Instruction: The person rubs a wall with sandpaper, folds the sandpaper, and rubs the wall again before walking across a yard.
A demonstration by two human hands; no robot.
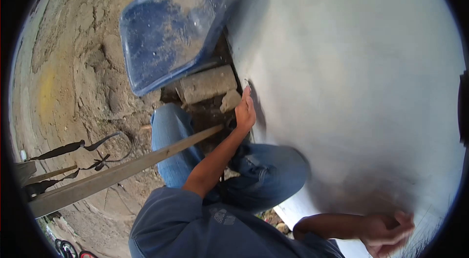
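Note:
My left hand (245, 110) is raised at the edge of a smooth pale grey surface (342, 92), with thumb and fingers pressed together. A small, thin, shiny bit shows at its fingertips; I cannot tell what it is. The hand's shadow falls on the grey surface just beside it. Over the lower right of the same surface is my right hand (388, 235), blurred a little, with its fingers stretched out and apart and nothing seen in it. A dark shadow spreads above that hand.
A blue wheelbarrow tray (166, 33), crusted with dried dirt, leans beside the grey surface. Below it lie a concrete block (208, 84) and a stone (230, 101). A long wooden beam (122, 172) crosses by my jeans, with black straps (63, 150) near its far end. Cracked earth covers the left.

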